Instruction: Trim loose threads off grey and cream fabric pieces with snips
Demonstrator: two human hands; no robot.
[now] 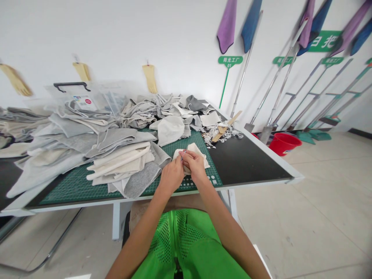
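1. Head view: two bare hands meet near the middle of the bench, the left hand and the right hand, fingertips almost touching.
2. Each grip is closed, pinching one cream cloth; a single bluish spot between the fingertips is too small to name.
3. That cream cloth lies at the near right part of the green cutting mat, its edges spreading out beyond both hands.
4. Just left of the hands sits one stack of folded cream and grey cloths; its layers overlap too much to count.
5. Farther left and far across the bench are more heaped cloths, also past counting.
6. One clear box with one black handle stands behind the left heap.
7. Right of the mat, toward the far side, lies one pile of small scraps, with flat tan strips on it.
8. On the wall hang three yellow gloves; farther right, three purple cloths and three blue cloths.
9. One red bucket stands on the floor at right.
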